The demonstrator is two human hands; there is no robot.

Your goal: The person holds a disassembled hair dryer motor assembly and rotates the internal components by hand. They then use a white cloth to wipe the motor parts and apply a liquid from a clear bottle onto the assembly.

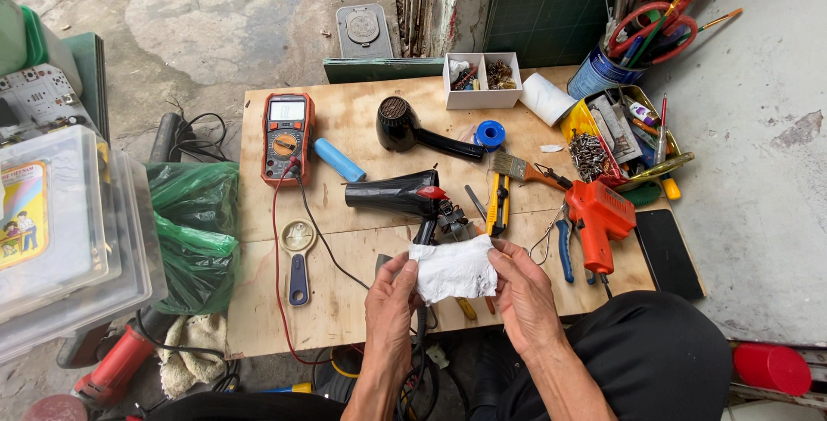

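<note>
- A low plywood bench [345,300] stands on a stained concrete floor [215,16], seen from above, with a dark green cutting mat [551,16] leaning against the wall beyond it.
- Far left of the fingers, clear plastic boxes [69,240] are stacked on the floor, with a green plastic bag [194,223] between them and the bench.
- Up and left of the fingers, an orange multimeter [287,137] lies on the bench, its red lead trailing down the board; a blue cylinder [338,160] lies just beside it.
- The left hand [389,300] pinches the left edge of a white cloth [454,268], thumb on top, fingers [398,276] curled closed on it.
- The cloth is stretched between both hands, just above the bench's near edge, in front of an opened black hair dryer [396,193].
- Beyond that dryer, a second black hair dryer [413,130] lies well past the fingertips, near a white divided box [482,81] and a blue tape roll [489,134].
- The right hand [524,293] grips the cloth's right edge, its fingers [508,259] closed on the fabric.
- Just above the right fingers lie a yellow utility knife [498,205] and a paintbrush [517,168].
- Right of the fingers, an orange soldering gun [597,218] lies beside blue-handled pliers [563,249], and a black phone [668,253] lies at the bench's edge.
- Far up and right, a tin of tools [603,72] with red scissors [650,29] stands behind a yellow tray [581,119] of screws.
</note>
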